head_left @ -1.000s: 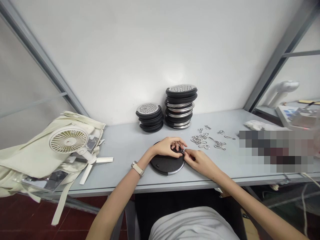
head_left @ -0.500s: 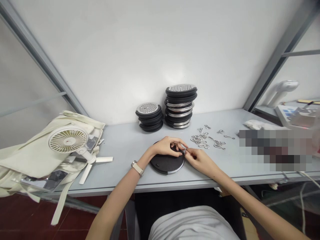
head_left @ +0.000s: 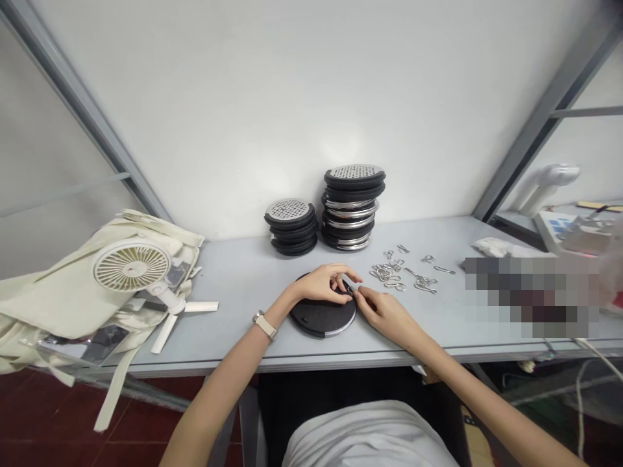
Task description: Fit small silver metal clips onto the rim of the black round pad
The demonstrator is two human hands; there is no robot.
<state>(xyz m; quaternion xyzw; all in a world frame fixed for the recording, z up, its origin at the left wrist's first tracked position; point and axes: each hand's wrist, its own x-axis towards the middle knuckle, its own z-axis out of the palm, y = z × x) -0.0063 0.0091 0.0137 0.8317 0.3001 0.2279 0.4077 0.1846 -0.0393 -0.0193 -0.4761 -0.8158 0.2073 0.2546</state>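
A round black disc point(head_left: 322, 316) with a silver strip along its edge lies on the table before me. Across its far part rests my left hand point(head_left: 327, 283), index finger raised and apart from the thumb, the other fingers curled above the disc. At the disc's right edge, my right hand point(head_left: 384, 312) pinches a small metal clip point(head_left: 350, 291), mostly hidden by the fingertips. Several loose metal clips point(head_left: 387, 272) are scattered to the right, beyond my right hand.
Behind the disc stand a short stack of black discs point(head_left: 292, 228) and a taller stack point(head_left: 351, 211), both topped by perforated grey plates. On the left, a white fan point(head_left: 132, 264) lies over a cream bag point(head_left: 58, 298). White cloth point(head_left: 491, 246) lies on the right.
My left index finger has lifted slightly away from the thumb. My right fingertips have shifted a little left with the clip, against the disc's edge. The view has tilted slightly.
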